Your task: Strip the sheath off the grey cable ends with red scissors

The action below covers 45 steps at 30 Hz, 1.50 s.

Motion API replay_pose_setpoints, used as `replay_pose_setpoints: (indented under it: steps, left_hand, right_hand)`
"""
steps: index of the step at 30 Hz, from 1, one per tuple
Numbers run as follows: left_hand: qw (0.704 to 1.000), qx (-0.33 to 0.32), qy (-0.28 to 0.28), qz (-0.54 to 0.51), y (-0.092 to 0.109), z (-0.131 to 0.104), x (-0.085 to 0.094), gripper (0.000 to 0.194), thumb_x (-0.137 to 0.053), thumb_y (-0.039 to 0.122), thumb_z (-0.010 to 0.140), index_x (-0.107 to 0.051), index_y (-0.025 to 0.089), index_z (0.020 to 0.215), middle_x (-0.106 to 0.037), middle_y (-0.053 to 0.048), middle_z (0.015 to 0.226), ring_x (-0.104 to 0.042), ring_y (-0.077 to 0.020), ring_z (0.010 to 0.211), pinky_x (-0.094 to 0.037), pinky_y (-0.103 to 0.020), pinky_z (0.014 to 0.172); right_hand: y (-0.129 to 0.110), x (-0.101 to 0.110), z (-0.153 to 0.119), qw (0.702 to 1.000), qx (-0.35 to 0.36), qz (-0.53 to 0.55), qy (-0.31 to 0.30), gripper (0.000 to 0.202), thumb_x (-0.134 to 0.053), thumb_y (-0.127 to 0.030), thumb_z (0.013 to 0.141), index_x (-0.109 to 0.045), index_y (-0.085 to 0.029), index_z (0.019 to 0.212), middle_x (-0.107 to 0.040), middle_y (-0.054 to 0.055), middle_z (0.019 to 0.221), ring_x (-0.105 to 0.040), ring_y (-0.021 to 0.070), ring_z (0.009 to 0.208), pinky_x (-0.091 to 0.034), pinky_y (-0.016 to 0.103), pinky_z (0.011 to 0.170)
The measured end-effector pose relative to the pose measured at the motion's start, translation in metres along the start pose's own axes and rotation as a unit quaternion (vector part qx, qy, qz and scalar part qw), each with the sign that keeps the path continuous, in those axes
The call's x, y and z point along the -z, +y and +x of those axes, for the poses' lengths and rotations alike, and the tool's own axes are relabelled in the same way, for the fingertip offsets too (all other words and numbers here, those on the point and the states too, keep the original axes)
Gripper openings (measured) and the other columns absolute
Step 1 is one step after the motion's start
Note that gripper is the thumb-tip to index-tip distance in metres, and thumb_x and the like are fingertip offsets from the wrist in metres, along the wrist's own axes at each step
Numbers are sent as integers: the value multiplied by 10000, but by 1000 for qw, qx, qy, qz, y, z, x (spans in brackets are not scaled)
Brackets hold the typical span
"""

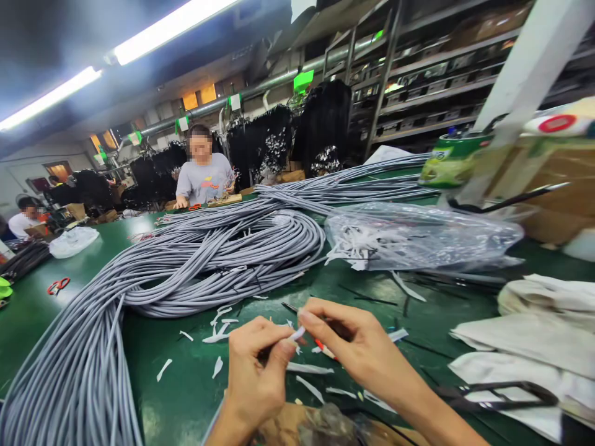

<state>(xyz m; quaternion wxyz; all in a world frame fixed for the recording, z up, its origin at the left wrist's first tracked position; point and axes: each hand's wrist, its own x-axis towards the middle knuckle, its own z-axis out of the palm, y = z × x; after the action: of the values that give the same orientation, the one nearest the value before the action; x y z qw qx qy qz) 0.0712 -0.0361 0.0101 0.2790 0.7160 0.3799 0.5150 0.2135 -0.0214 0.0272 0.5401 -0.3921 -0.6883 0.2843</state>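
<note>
Just below the middle of the view, my left hand (260,365) is closed around the pale end of a grey cable (296,334), held between thumb and fingers. My right hand (356,341) is closed too, its thumb and forefinger pinched at that same end. A dark pointed tool (289,306) sticks out past the right fingertips, and a red and white piece (325,350) shows under the palm; whether they belong together is hidden. White strips (309,368) lie scattered on the green table (181,409) around both hands.
A big bundle of grey cables (186,260) spreads across the table. Beyond my right hand lies a clear plastic bag (432,238) of white scraps. White gloves (539,328) and black-handled scissors (506,395) are at right. Red scissors (58,285) lie far left. A co-worker (204,170) sits opposite.
</note>
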Motion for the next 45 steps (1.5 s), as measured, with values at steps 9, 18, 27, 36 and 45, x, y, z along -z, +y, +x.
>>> replay_pose_setpoints:
  steps: [9,18,27,36,45]
  left_hand:
    - [991,-65,-49,108,4,-2,-1,258,-452,155,839,-698,158,762,-600,-76,660,-542,-163,631,-413,-254,584]
    - [993,-11,90,76,4,0,-1,218,-500,212,838,-716,180,823,-606,-44,646,-516,-136,594,-391,-231,557]
    - [993,27,112,20,-1,-2,-5,229,-501,240,841,-709,153,884,-530,-22,596,-467,-115,551,-356,-219,505]
    - [994,19,102,21,-1,-3,-4,222,-510,230,836,-713,160,896,-536,-28,603,-478,-114,542,-374,-219,495]
    - [995,20,97,8,-2,-3,-4,225,-510,227,837,-715,153,892,-526,-23,582,-479,-116,543,-382,-224,512]
  right_hand:
    - [2,-6,-5,1000,18,-22,-9,499,-432,-536,829,-401,-188,473,-355,-41,460,-332,86,432,-290,209,401]
    - [4,-10,-6,996,-80,35,-32,513,-411,-627,779,-393,-199,498,-309,-50,475,-291,87,428,-279,211,379]
    - [-1,-23,-19,997,-50,-4,-58,498,-399,-536,840,-485,-184,499,-393,-34,454,-313,90,414,-280,222,390]
    - [5,-21,-18,992,-67,6,-105,537,-336,-563,845,-517,-170,526,-398,-25,464,-321,96,440,-297,225,420]
    - [0,-19,-17,988,-100,53,-107,517,-383,-583,818,-490,-176,515,-311,-41,467,-246,82,421,-198,221,354]
